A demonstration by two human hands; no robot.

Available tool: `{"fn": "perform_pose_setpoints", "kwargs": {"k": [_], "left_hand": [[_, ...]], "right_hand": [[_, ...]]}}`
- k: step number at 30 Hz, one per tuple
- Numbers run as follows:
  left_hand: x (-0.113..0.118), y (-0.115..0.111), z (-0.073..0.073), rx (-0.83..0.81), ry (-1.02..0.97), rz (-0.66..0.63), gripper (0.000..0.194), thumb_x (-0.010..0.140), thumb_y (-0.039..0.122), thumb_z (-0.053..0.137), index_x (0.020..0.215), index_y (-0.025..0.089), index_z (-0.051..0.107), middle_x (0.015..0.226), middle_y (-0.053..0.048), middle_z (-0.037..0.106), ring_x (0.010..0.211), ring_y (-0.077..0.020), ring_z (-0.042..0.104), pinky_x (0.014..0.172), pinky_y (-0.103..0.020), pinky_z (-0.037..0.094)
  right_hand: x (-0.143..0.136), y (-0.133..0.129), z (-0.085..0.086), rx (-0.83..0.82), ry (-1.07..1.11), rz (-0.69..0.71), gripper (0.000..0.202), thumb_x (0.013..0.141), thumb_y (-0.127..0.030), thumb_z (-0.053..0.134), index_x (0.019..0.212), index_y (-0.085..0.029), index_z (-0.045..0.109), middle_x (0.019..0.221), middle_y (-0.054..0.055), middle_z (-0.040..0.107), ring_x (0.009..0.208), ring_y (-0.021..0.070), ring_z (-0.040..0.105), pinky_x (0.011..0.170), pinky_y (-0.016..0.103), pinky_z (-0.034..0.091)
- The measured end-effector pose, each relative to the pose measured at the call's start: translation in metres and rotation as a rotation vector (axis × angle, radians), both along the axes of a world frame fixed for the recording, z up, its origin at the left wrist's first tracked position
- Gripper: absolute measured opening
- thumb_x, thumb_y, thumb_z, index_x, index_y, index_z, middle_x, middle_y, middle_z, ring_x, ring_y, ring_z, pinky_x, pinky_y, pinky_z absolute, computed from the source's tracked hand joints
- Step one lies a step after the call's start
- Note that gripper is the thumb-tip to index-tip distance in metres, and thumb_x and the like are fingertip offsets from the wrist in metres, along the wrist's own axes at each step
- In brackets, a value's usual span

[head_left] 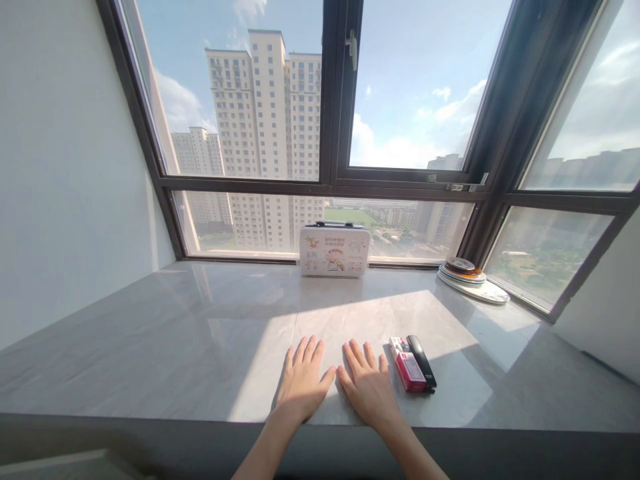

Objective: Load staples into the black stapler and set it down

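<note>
Palm down on the grey marble-look window sill [165, 347], my left hand [305, 377] lies flat with its fingers spread and holds nothing. Beside it, my right hand [368, 383] also rests flat and empty, its thumb close to the left thumb. Just right of my right hand is a red and white small box [411, 372], with more white and red packaging [399, 345] behind it. A black stapler [422, 363] lies along the right side of the box, its far end pointing toward the window.
A white carry case [335, 252] with cartoon print and a dark handle stands upright against the window. Stacked plates or discs [473, 285] sit in the far right corner. Dark window frames [327, 100] rise behind. The sill's front edge [150, 419] runs below my wrists.
</note>
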State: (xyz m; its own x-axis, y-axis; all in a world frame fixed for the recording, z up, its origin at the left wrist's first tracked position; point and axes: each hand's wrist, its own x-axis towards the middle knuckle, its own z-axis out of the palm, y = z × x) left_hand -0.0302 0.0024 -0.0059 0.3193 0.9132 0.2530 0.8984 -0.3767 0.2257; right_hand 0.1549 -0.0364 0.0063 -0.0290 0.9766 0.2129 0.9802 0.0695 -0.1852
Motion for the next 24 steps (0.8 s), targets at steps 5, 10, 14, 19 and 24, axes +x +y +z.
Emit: {"fn": "perform_pose_setpoints", "kwargs": {"k": [5,10,14,19,24], "left_hand": [[-0.0001,-0.001,0.002,-0.017,0.012,0.001,0.067,0.099,0.061,0.035,0.158,0.03,0.034,0.168,0.0,0.022,0.156,-0.0286,0.012,0.127,-0.054,0.011],[-0.0006,-0.0016,0.0031,-0.015,0.003,-0.005,0.067,0.099,0.061,0.035,0.158,0.029,0.035,0.168,-0.001,0.023,0.156,-0.0277,0.013,0.127,-0.053,0.013],[-0.0005,-0.0011,0.0021,-0.011,0.007,-0.001,0.067,0.099,0.061,0.036,0.158,0.03,0.035,0.168,0.0,0.023,0.156,-0.0275,0.013,0.127,-0.053,0.013],[0.0002,-0.0006,0.0012,-0.005,0.031,0.006,0.066,0.099,0.059,0.036,0.158,0.03,0.034,0.168,0.0,0.022,0.156,-0.0267,0.012,0.127,-0.053,0.013],[0.0002,0.0002,0.0007,-0.004,0.03,0.01,0.066,0.099,0.058,0.037,0.158,0.031,0.034,0.168,0.001,0.022,0.156,-0.0262,0.013,0.127,-0.053,0.013]], "right_hand": [[0.0007,0.0002,-0.001,-0.003,0.008,-0.002,0.059,0.101,-0.048,0.037,0.158,-0.032,0.036,0.167,0.002,0.027,0.155,0.0336,0.018,0.121,0.056,0.013],[0.0007,0.001,-0.0044,0.01,0.002,-0.005,0.059,0.101,-0.048,0.037,0.158,-0.032,0.036,0.167,0.001,0.028,0.155,0.0339,0.018,0.121,0.056,0.013],[0.0008,0.0016,-0.006,0.017,-0.01,-0.003,0.059,0.102,-0.048,0.037,0.158,-0.032,0.036,0.167,0.002,0.027,0.155,0.0342,0.018,0.121,0.056,0.014],[0.0009,0.0024,-0.0066,0.015,-0.015,-0.005,0.059,0.102,-0.05,0.036,0.158,-0.031,0.036,0.167,0.002,0.028,0.155,0.0345,0.019,0.121,0.057,0.015],[0.001,0.0017,-0.0058,0.012,-0.015,-0.006,0.059,0.102,-0.049,0.037,0.158,-0.032,0.036,0.167,0.002,0.028,0.155,0.0336,0.019,0.121,0.057,0.015]]}}
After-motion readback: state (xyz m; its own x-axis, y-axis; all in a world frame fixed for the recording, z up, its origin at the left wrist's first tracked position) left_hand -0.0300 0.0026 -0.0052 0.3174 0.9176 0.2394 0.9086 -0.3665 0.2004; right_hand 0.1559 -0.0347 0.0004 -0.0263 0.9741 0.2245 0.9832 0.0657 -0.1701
